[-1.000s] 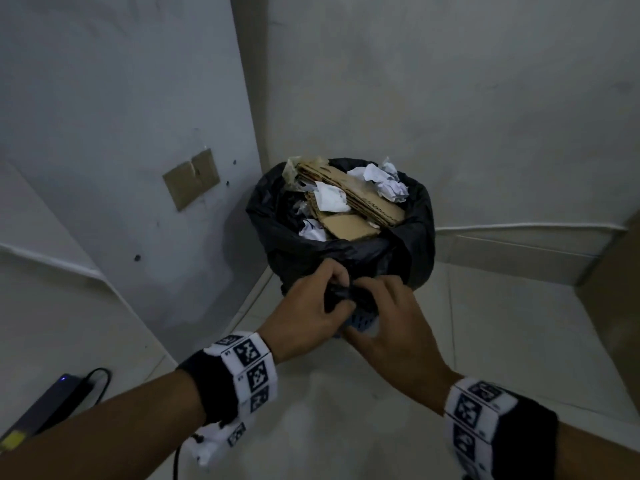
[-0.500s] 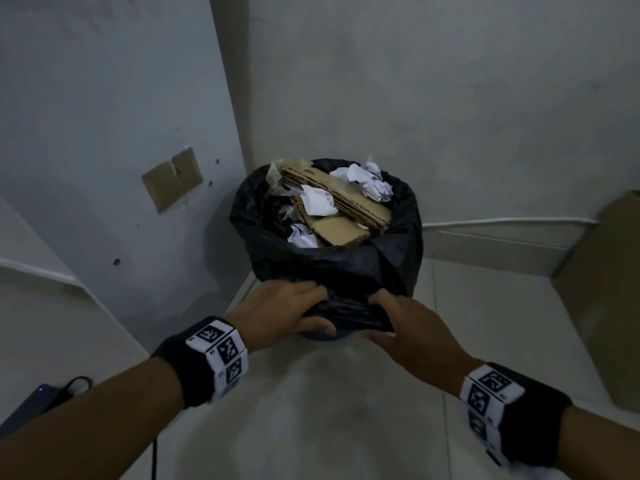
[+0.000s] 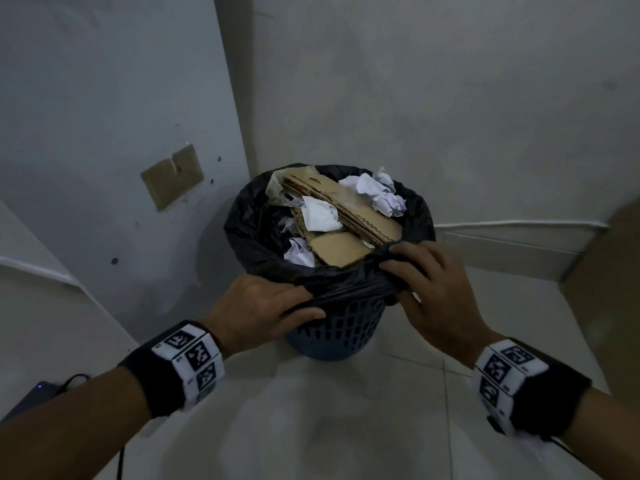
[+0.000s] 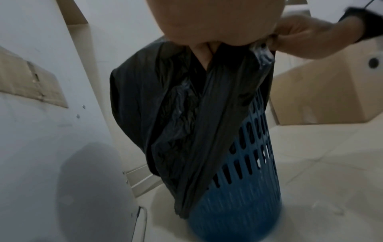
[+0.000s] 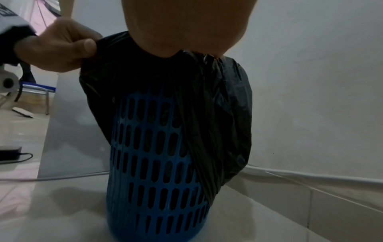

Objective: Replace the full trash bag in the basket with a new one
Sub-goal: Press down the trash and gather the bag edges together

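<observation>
A blue slotted basket stands on the floor in a wall corner. A black trash bag lines it, its edge folded down over the rim. The bag is stuffed with cardboard and crumpled white paper. My left hand grips the gathered bag edge at the near left of the rim. My right hand grips the bag edge at the near right, fingers curled over the rim.
Grey walls close in behind and to the left, with a cardboard patch taped on the left wall. A brown cardboard box stands at the right. A dark device with a cable lies on the tiled floor at the left.
Both hands rose from low on the basket front to its rim, drawing the folded bag edge up and spreading apart. More of the blue basket wall shows below them.
</observation>
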`<action>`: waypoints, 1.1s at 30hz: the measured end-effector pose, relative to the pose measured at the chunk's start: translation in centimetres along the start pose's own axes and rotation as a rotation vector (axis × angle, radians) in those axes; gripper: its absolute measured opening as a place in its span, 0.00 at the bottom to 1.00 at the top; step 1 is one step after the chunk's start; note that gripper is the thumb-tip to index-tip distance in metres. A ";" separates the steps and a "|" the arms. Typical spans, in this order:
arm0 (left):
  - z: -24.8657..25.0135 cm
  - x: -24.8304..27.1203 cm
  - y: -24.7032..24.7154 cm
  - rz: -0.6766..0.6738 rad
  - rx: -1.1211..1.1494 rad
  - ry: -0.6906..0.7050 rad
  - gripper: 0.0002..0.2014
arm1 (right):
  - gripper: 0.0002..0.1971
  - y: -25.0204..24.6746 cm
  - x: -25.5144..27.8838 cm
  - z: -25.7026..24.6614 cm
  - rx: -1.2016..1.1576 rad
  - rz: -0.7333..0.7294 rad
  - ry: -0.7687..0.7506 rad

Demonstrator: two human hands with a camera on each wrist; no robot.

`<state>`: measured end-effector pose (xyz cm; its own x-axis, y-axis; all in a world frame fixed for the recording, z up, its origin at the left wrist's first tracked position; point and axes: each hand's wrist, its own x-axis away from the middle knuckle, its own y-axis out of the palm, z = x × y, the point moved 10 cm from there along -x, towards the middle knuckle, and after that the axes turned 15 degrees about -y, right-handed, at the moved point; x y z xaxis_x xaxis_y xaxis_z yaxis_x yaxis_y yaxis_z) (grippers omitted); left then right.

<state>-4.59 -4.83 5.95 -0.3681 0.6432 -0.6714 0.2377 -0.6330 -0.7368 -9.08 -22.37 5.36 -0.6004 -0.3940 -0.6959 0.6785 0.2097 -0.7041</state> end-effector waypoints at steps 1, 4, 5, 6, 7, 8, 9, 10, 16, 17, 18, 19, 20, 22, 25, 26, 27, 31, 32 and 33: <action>-0.2 -0.2 -0.3 0.019 -0.015 -0.030 0.22 | 0.13 0.1 -0.2 -0.1 -0.014 -0.001 -0.011; -1.3 -1.2 -1.9 0.101 -0.081 -0.142 0.22 | 0.10 -0.2 -1.4 -0.2 -0.058 0.017 0.011; -1.5 -1.5 -2.4 0.133 -0.094 -0.166 0.22 | 0.09 -0.3 -1.8 0.0 -0.071 0.027 0.035; -1.8 -1.8 -2.9 0.166 -0.105 -0.186 0.23 | 0.08 -0.3 -2.2 0.1 -0.090 0.035 0.059; -2.0 -2.0 -3.4 0.198 -0.115 -0.210 0.24 | 0.08 -0.3 -2.5 0.3 -0.116 0.040 0.083; -2.3 -2.2 -3.8 0.223 -0.127 -0.234 0.25 | 0.07 -0.3 -2.8 0.4 -0.150 0.046 0.110; -2.5 -2.4 -4.1 0.238 -0.139 -0.264 0.25 | 0.07 -0.3 -3.0 0.6 -0.191 0.053 0.144; -3.0 -2.7 -4.1 0.239 -0.146 -0.306 0.25 | 0.06 -0.1 -3.3 0.9 -0.241 0.058 0.192; -7.7 -2.7 -2.9 0.139 -0.118 -0.658 0.18 | 0.12 3.3 -4.4 2.9 -0.550 0.024 0.645; -7.5 -2.7 -2.8 0.146 -0.143 -0.635 0.17 | 0.11 3.6 -4.5 2.9 -0.560 0.027 0.681; -7.0 -2.9 -2.7 0.139 -0.156 -0.578 0.17 | 0.11 3.9 -4.7 2.8 -0.565 0.028 0.700; -6.0 -3.2 -2.3 0.109 -0.154 -0.490 0.17 | 0.10 4.2 -4.9 2.6 -0.563 0.022 0.701; -4.9 -3.3 -1.5 0.051 -0.142 -0.382 0.19 | 0.10 4.4 -5.2 2.2 -0.552 0.013 0.679; -2.9 -3.3 0.4 -0.082 -0.128 -0.215 0.21 | 0.09 4.4 -6.0 1.2 -0.521 -0.010 0.591; -2.4 -3.5 1.7 -0.092 -0.085 -0.204 0.22 | 0.06 3.7 -6.3 0.6 -0.583 0.005 0.472; -2.3 -3.6 1.8 -0.072 -0.066 -0.200 0.22 | 0.06 3.1 -6.0 0.7 -0.589 0.028 0.439; -2.0 -3.7 1.9 -0.054 -0.050 -0.188 0.21 | 0.06 2.4 -5.4 1.0 -0.562 0.065 0.413; -1.9 -4.0 1.7 0.039 0.096 -0.256 0.16 | 0.08 1.1 0.8 4.6 -0.459 0.264 0.725; -1.9 -4.0 1.8 0.051 0.123 -0.301 0.16 | 0.11 2.2 3.2 5.8 -0.510 0.243 0.943; -2.0 -4.1 2.0 0.056 0.131 -0.347 0.16 | 0.16 4.0 5.6 6.1 -0.638 0.157 1.194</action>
<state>-0.83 -7.88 7.12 -0.6459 0.4357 -0.6269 0.1573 -0.7277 -0.6677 -7.12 -29.17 -0.52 -0.7538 0.6107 -0.2425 0.6563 0.6819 -0.3230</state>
